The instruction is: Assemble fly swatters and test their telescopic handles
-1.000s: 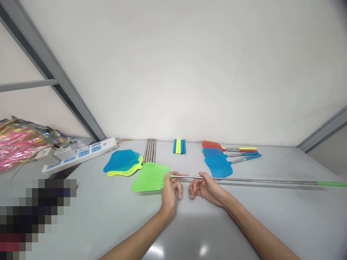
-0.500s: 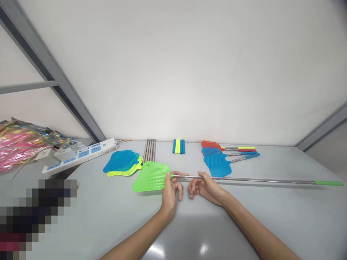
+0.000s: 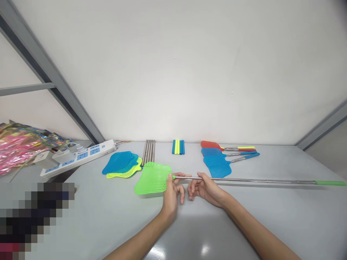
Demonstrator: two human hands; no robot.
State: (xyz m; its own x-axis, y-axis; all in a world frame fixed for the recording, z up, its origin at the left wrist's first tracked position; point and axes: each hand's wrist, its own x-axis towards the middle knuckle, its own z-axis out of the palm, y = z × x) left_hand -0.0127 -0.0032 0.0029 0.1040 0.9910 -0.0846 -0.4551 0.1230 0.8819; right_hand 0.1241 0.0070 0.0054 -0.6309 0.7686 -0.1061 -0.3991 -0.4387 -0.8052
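Observation:
A green fly swatter (image 3: 154, 178) with a long, drawn-out metal rod and a green grip spans the view, its perforated head to the left. My left hand (image 3: 172, 193) pinches it at the neck, where the head meets the rod. A little to the right, my right hand (image 3: 204, 189) holds the rod between thumb and fingers. Behind my left hand lie several metal rods (image 3: 149, 151) side by side. Left of those is a pile of blue and yellow swatter heads (image 3: 119, 163). Whole swatters (image 3: 217, 165) in blue and red, with shorter rods, lie beyond my right hand.
Several blue and yellow grip sleeves (image 3: 178, 147) lie by the wall. On the left a white power strip (image 3: 81, 157) carries plugs and cables, with shiny plastic packets (image 3: 24, 148) beyond it. A pixelated patch covers the lower left of the table.
The green swatter has shifted slightly to the right along with my left hand. My right hand keeps nearly the same place on the rod.

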